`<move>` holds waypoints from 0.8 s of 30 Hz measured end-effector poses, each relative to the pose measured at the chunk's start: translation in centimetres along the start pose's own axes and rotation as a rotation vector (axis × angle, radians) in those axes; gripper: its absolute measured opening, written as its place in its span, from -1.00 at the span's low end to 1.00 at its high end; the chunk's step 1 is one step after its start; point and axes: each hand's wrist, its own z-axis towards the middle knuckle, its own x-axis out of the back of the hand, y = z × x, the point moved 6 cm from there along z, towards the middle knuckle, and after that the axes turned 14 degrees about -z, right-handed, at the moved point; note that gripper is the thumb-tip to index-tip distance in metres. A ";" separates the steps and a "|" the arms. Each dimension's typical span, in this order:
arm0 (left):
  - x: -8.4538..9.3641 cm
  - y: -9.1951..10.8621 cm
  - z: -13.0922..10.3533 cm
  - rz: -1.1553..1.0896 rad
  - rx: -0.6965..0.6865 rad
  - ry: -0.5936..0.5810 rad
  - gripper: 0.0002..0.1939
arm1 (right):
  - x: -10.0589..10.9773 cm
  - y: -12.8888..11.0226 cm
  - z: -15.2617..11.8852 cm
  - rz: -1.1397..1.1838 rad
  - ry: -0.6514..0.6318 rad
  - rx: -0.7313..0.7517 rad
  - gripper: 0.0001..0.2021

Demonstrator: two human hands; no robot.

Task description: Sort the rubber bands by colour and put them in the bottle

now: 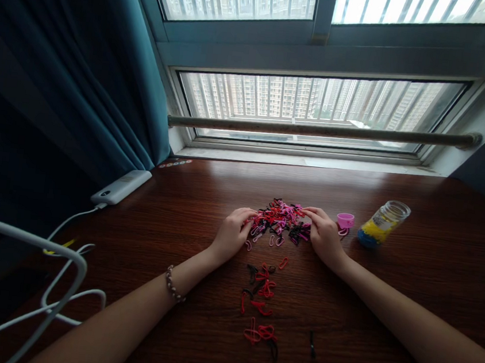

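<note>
A heap of small hair ties (280,215) in red, pink and black lies on the dark wooden table. At its left edge is my left hand (233,234), fingers reaching against the ties and thumb a little apart. My right hand (325,236) rests at the heap's right side with its fingers stretched over the edge. Between my forearms lie smaller groups of red and black hair ties (266,288), with another red and black cluster (264,333) closer to me. One black hair tie (312,345) lies alone to their right.
Right of my right hand stand a small pink cup (345,220) and a tilted clear jar (383,224) with yellow and blue on it. A white power strip (121,186) and white cables (65,255) are at the left, by a blue curtain (106,75). A window with a rail (317,131) is behind.
</note>
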 end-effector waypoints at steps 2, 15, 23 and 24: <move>-0.2 -0.1 0.0 0.009 0.013 -0.027 -0.73 | 0.5 -0.4 0.0 0.034 0.028 0.006 -0.59; -1.0 0.3 -0.2 0.258 0.000 -0.106 -0.73 | -1.7 1.1 -0.2 -0.102 -0.103 0.020 -0.59; -1.4 0.7 -0.5 0.296 -0.016 -0.156 -0.71 | 0.3 0.4 0.1 0.085 0.010 -0.077 -0.74; -1.4 0.7 -0.5 0.292 -0.009 -0.161 -0.72 | 0.4 0.6 0.1 0.113 0.016 -0.100 -0.78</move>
